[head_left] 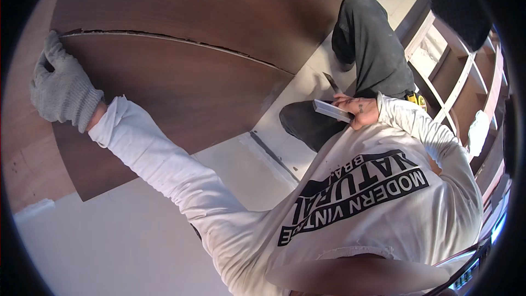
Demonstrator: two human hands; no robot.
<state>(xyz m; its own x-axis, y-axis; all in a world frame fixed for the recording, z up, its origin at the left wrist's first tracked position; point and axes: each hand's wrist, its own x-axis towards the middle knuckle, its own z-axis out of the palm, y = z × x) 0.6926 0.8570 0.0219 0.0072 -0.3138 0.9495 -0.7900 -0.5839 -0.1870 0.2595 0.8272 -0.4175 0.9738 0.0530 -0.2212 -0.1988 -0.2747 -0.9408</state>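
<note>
My left hand point(63, 87), in a grey knit glove, is at the left edge of a brown wood panel point(175, 93). Its fingers are curled at that edge, one finger reaching the end of a long split or seam point(181, 39) with a pale, ragged line along it. The fingertips are partly hidden. My bare right hand point(360, 111) is closed round a flat, silvery rectangular bar point(330, 110), held in front of my body. A thin dark blade-like piece point(331, 82) sticks out beyond the fingers of this hand; its handle is hidden.
My bent legs in dark trousers point(378, 49) are beside the panel. A pale floor strip point(307, 77) runs along its right end. At the right stands a wooden frame with open compartments point(452, 82). A yellow-and-black tape measure point(421, 101) is at my waist.
</note>
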